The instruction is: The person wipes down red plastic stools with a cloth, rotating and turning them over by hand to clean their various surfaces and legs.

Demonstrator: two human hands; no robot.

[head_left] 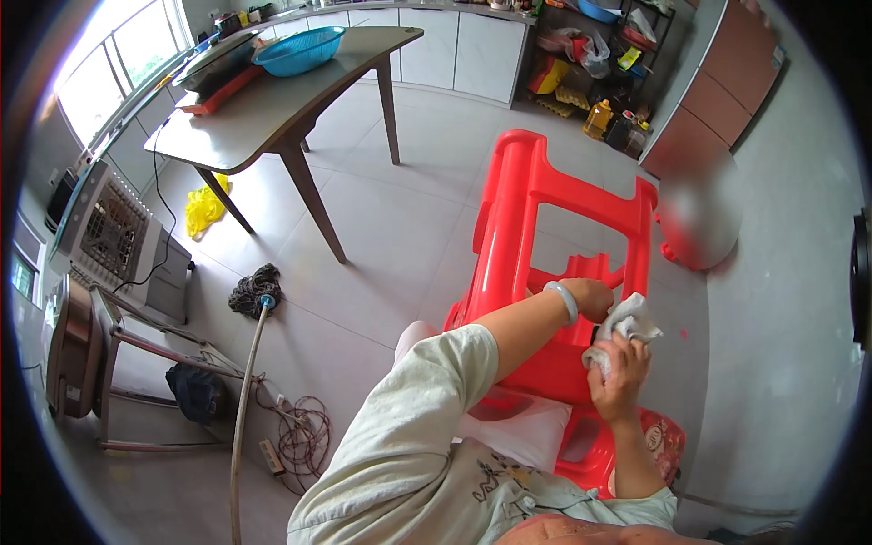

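A red plastic chair stands turned in front of me, its legs and openings facing up and away. My left hand, with a pale bangle at the wrist, is closed at the chair's frame; its fingertips are partly hidden. Pressed in my right hand is a crumpled white cloth, held against the chair close by the left hand. More red plastic shows below, beside a white bag or cushion near my lap.
A table bears a blue basket. On the left floor are a mop, a yellow bag, coiled cord and an air cooler. Bottles and a shelf stand at the back right; a wall runs along the right.
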